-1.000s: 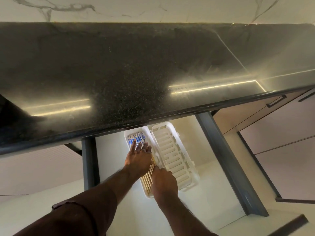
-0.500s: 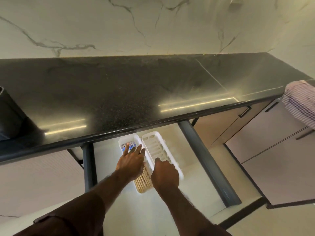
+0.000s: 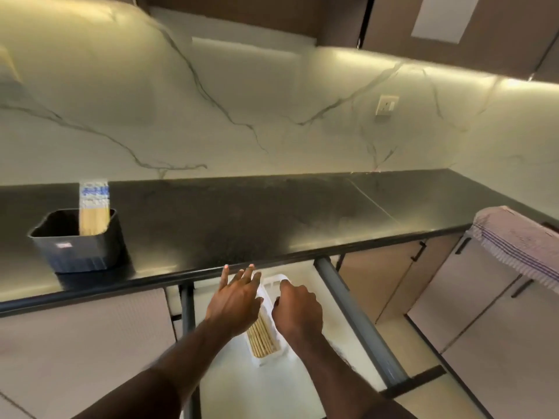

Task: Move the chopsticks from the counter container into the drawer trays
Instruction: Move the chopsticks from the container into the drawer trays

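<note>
Left hand (image 3: 234, 300) flat, fingers spread; right hand (image 3: 298, 309) loosely curled.

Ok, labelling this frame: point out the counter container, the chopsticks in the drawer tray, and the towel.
counter container (image 3: 80, 252), head view, front wall.
chopsticks in the drawer tray (image 3: 262, 340), head view, near ends.
towel (image 3: 520, 240), head view, striped top.

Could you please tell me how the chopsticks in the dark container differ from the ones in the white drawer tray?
The chopsticks in the container stand upright on the counter; the chopsticks in the tray lie flat in the drawer. The container bunch shows its blue patterned tops; the tray bunch's far ends are hidden by the left hand. Both are pale wood.
</note>
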The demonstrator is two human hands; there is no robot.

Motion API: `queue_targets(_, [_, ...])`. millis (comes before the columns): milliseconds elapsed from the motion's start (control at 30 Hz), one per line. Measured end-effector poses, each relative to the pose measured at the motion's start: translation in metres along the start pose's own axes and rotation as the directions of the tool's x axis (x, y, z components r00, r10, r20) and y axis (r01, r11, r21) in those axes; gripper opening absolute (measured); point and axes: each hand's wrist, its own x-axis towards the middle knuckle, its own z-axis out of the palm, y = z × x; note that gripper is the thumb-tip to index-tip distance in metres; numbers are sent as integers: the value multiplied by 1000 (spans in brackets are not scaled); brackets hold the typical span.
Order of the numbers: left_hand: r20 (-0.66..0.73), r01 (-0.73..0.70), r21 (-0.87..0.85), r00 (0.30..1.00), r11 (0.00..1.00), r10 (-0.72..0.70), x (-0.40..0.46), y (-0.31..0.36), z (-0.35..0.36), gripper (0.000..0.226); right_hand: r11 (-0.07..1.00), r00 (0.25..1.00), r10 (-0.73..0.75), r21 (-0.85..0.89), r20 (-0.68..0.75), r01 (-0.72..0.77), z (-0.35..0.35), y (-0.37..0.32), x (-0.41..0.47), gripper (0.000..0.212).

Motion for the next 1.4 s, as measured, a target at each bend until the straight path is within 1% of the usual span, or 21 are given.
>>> queue_targets(100, [-77,34,-17,996,999,-35,-13,-22,-34,63,998,998,-29,56,-52,32,-20,-32,2,46])
queue_targets(167, [-130,62,-19,990,998,-64,-18,-39,-56,63,991,996,-37,126,-86,47,-30,-56,4,41])
queue_targets(267, [-192,104,-38,975,994,-109,-27,-69,-90,64,974,986,-76,199,-150,106,-39,-97,4,27])
queue_targets(400, [-264,123,-67,955,990,-137,-42,-116,-122,64,950,970,-130,253,-207,182,-42,-155,5,23])
queue_targets(467, [-288,126,-104,946,987,-151,-51,-142,-134,63,940,968,-143,279,-208,199,-40,-185,7,23])
queue_targets(633, [-267,166,-244,936,955,-231,-75,-225,-155,63,896,965,-151,382,-214,225,-19,-268,13,24])
queue_targets(733, [-249,181,-258,937,949,-246,-83,-282,-164,60,885,967,-141,411,-211,218,-1,-320,18,23])
queue_targets(867, [-229,159,-243,949,957,-216,-82,-340,-170,61,875,970,-158,429,-185,225,22,-372,24,25])
queue_targets(1067, [-250,145,-285,943,947,-220,-72,-381,-161,56,889,970,-180,395,-162,231,56,-414,43,30])
queue_targets(1400, [-138,221,-336,950,916,-280,-34,-424,-141,49,896,979,-173,396,-108,201,106,-447,96,28])
